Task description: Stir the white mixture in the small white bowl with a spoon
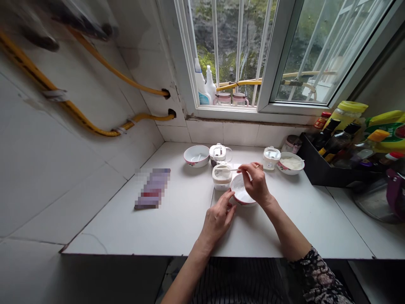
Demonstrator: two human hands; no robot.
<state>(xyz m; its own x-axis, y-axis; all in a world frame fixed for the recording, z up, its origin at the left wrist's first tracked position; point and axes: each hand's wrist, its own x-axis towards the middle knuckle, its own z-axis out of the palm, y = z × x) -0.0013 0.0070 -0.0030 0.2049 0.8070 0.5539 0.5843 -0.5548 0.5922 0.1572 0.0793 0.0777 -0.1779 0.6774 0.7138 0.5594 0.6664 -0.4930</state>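
With closed fingers my right hand grips a small spoon, its far end over the mouth of an open white seasoning jar. Directly below that hand is a white bowl with a red patterned outside, partly hidden by the fingers. My left hand rests at the bowl's left side, fingertips touching its rim. Behind the open jar stands a second jar with dark contents. Another white bowl with a spoon in it sits farther left.
At the back right are a lidded jar and a bowl of white powder. A black bin of bottles and a pot with a purple handle stand right. A blurred flat packet lies left, below yellow pipes.
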